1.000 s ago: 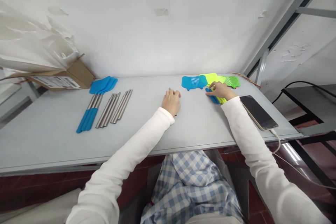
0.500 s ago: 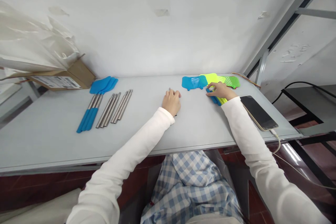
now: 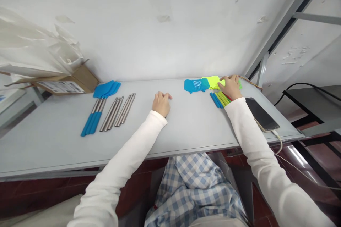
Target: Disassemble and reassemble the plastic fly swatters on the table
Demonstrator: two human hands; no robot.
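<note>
**A selecting step, as I judge it**

My right hand [image 3: 230, 86] bends its fingers over the yellow flap [image 3: 213, 82] and green flap [image 3: 240, 85]; I can't tell whether they pinch one. My left hand [image 3: 161, 103] is curled low over the table [image 3: 186, 129], and any hold is hidden. The blue flap [image 3: 190, 86] overlaps the yellow one; coloured grips [image 3: 222, 99] lie just in front, metal rods [image 3: 109, 113] well off to the left. To me, the next move calls for separating a single flap by its edge.

rods [image 3: 109, 115] L on tbl [image 3: 186, 127], tubes [image 3: 220, 98] R, phone [image 3: 259, 112] far R
</note>
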